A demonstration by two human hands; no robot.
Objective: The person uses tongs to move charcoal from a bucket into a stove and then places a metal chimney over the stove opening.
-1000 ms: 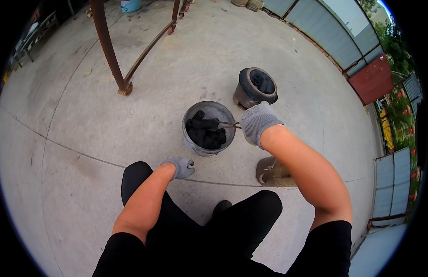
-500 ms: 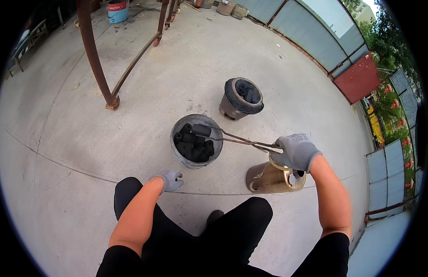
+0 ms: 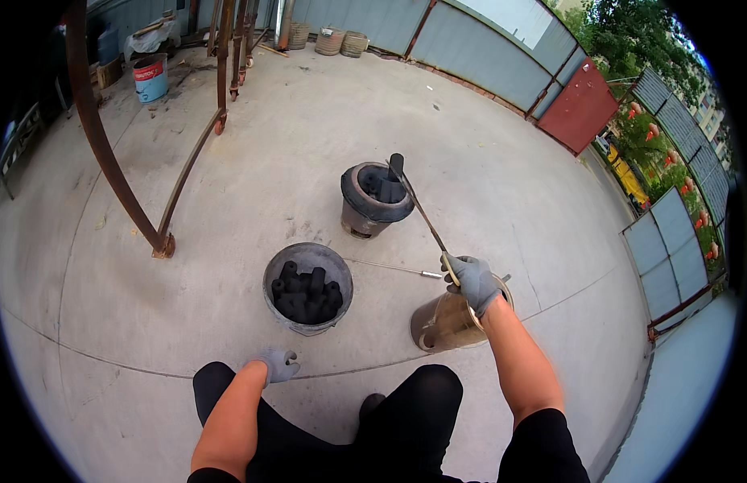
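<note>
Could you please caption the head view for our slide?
Gloved right hand holds tongs with a black briquette at the stove, near a bucket.

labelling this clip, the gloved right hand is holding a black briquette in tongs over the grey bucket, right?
Not the grey bucket: the head view shows the black briquette at the dark-rimmed pot. The rest stands: the gloved right hand is holding it in tongs.

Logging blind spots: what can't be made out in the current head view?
Head view: the bottom of the bucket, hidden by black pieces.
Head view: part of the metal cylinder, hidden by the right hand.
Head view: most of the left sleeve, cut off by the lower edge.
</note>
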